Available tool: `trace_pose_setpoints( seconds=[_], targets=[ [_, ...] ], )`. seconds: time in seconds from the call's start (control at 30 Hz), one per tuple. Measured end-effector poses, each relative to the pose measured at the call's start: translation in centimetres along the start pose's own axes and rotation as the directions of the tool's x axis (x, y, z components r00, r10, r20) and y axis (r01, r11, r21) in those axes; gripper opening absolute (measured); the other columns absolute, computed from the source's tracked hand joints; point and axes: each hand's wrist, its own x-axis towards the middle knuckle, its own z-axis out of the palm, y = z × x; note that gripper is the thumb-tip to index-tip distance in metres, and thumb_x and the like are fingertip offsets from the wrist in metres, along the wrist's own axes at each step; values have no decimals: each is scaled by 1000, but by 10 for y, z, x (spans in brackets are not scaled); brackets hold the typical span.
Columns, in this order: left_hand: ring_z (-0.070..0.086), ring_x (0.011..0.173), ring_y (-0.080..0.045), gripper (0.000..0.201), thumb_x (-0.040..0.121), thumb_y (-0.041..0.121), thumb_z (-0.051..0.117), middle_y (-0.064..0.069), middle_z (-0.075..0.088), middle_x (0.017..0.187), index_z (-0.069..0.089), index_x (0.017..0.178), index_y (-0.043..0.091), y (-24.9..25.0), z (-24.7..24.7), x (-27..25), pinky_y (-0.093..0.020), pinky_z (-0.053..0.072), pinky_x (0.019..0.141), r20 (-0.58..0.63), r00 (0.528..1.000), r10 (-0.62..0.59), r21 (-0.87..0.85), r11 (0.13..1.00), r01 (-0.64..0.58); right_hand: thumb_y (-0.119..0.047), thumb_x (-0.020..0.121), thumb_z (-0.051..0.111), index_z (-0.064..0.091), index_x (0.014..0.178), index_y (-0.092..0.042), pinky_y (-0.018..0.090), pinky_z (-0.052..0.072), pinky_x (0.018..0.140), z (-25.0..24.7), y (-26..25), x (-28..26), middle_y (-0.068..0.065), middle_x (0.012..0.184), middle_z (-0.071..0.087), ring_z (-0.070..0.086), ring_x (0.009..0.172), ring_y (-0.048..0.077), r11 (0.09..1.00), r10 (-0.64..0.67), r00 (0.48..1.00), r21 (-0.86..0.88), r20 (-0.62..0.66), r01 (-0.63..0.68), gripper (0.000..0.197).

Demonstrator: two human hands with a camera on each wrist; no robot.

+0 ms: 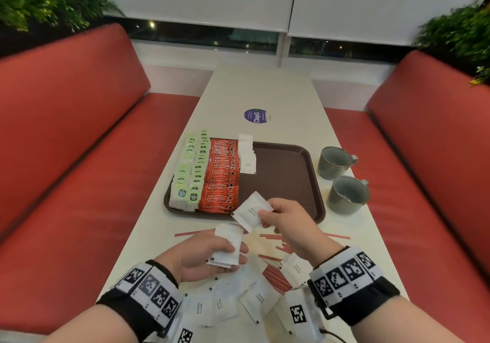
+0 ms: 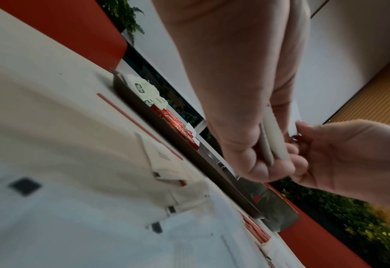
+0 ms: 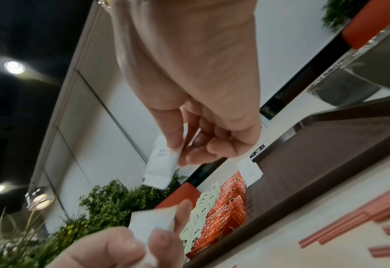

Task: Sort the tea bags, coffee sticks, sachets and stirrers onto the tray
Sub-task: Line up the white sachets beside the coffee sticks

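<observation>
Red upholstered benches (image 1: 66,120) flank a long white table (image 1: 265,88), with lowered blinds and plants at the far end. A dark brown tray (image 1: 283,178) is placed at the table's middle. On its left part, green tea bags (image 1: 191,167) are laid in two rows; red coffee sticks (image 1: 221,175) are packed just to their right, and a short row of white sugar sachets (image 1: 246,154) is set beside the sticks at the far side. The tray's right part is bare. Two grey mugs (image 1: 342,178) are positioned to the right of the tray, on the table.

A small stack of sachets (image 1: 228,248) is gripped in the left hand (image 1: 196,256), with thumb and fingers curled round it, above the near table area. A single sachet (image 1: 252,211) marked "WHITE SUGAR" is pinched between thumb and fingertips of the right hand (image 1: 289,223), held over the tray's near edge and just beyond the left hand's stack.

Loose sachets (image 1: 233,300) are scattered on the near table below the hands. Red-and-white stirrers (image 1: 275,276) are spread among and beyond them, between the sachets and the tray.
</observation>
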Motion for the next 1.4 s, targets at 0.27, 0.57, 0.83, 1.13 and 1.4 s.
trace_pose_setpoints(
  seconds=[0.27, 0.57, 0.83, 1.13, 1.4],
  targets=[
    [59, 85, -27, 43, 81, 41, 58, -17, 67, 97, 66, 108, 9, 3, -5, -7, -35, 47, 72, -1, 1000, 21, -88, 996, -21, -14, 85, 70, 66, 76, -17, 17, 40, 54, 16, -6, -1, -8, 57, 60, 52, 52, 3, 990, -11, 985, -138, 172, 35, 10],
    [67, 80, -27, 30, 91, -2, 50, -15, 67, 87, 58, 119, 6, -1, -30, -18, -32, 50, 64, -83, 993, 86, -69, 993, -91, -27, 83, 70, 61, 95, -23, 21, 48, 64, 37, 10, -2, -10, 85, 61, 58, 75, 8, 849, -77, 996, -522, 36, 84, 15],
    [66, 76, -26, 25, 93, 11, 53, -14, 68, 86, 61, 115, 7, -4, -70, -41, -33, 51, 65, -230, 965, 125, -149, 975, -162, -63, 79, 59, 52, 124, -22, 39, 39, 93, 65, 40, -14, 0, 121, 52, 45, 115, 22, 395, 80, 990, -916, 116, 76, 62],
    [65, 81, -27, 26, 93, 10, 54, -16, 68, 93, 60, 118, 8, -8, -76, -48, -34, 50, 67, -211, 973, 92, -131, 984, -121, -28, 88, 59, 57, 89, -24, 32, 44, 83, 66, 44, -3, -6, 100, 58, 54, 97, 17, 648, 40, 999, -760, -32, -50, 5],
    [62, 77, -25, 23, 93, 14, 56, -13, 68, 87, 61, 115, 9, -1, -73, -47, -32, 48, 65, -204, 976, 81, -74, 992, -98, -15, 88, 62, 57, 72, -19, 29, 47, 62, 45, 36, -4, -3, 71, 64, 57, 66, 13, 969, 105, 982, -206, -159, -137, 17]
  ],
)
